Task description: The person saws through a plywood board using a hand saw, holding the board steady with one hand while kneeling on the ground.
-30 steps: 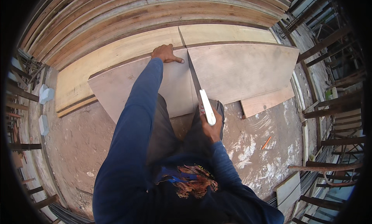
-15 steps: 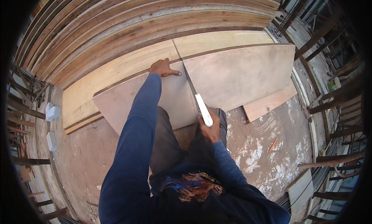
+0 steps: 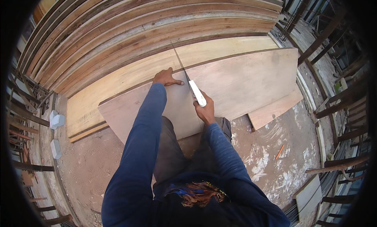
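Observation:
My right hand [image 3: 205, 107] is closed round the white handle of a hand saw [image 3: 197, 94]. The thin dark blade stretches away from me over the far edge of a broad plywood board [image 3: 251, 77]. My left hand [image 3: 168, 77] lies on that board's far edge, just left of the blade, thumb stretched toward it and fingers over the edge. A faint line crosses the board below the saw. The board rests across pale wooden planks [image 3: 90, 109], its near side by my knees. Whether the teeth are in the wood cannot be made out.
Long stacked timbers [image 3: 157, 24] stand beyond the planks. A smaller wood piece [image 3: 275, 108] sticks out under the board's right side. An orange pencil [image 3: 279, 152] lies on the floor at right. Grey blocks [image 3: 57, 121] are at left, and a flat panel [image 3: 308, 197] is at lower right.
My right hand has pushed the saw forward, away from me, so its handle is nearer my left hand. The left hand stays at the board's far edge. The whole view has shifted slightly.

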`<state>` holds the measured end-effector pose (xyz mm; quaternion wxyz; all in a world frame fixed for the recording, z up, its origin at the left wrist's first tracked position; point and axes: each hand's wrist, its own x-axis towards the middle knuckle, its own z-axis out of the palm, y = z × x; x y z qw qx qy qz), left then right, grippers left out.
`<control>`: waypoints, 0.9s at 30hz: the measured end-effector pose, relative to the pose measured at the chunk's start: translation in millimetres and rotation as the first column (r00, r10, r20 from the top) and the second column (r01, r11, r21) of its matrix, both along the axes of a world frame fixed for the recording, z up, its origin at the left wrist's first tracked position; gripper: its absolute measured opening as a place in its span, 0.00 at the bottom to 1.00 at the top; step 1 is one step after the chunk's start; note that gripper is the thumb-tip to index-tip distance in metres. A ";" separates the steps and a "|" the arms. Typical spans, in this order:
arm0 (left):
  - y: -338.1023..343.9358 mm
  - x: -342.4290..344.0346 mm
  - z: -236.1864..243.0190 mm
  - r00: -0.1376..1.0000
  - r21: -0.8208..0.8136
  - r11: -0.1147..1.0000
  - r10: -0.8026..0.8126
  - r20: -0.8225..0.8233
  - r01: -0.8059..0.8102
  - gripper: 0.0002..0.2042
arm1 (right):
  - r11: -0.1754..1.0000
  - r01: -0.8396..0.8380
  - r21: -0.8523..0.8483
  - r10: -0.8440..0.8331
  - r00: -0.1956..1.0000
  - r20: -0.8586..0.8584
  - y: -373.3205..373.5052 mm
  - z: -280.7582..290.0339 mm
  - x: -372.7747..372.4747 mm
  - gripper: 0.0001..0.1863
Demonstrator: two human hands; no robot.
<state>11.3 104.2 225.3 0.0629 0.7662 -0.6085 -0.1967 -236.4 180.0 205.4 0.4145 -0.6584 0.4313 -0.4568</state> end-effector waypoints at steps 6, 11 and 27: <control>-6.7 -1.8 -1.8 0.999 -0.049 0.997 -0.052 0.000 0.052 0.57 | 0.988 -0.079 0.133 0.077 0.997 0.019 3.1 -11.5 -5.9 0.30; 1.9 -14.7 0.6 0.997 -0.121 0.990 -0.061 0.040 0.066 0.54 | 1.000 -0.024 0.008 0.024 1.000 0.018 27.6 -19.7 -26.4 0.32; 2.0 -30.0 14.4 0.999 -0.066 0.997 -0.036 0.035 0.039 0.51 | 0.993 -0.022 0.118 0.029 0.998 -0.059 37.2 -3.6 -52.6 0.32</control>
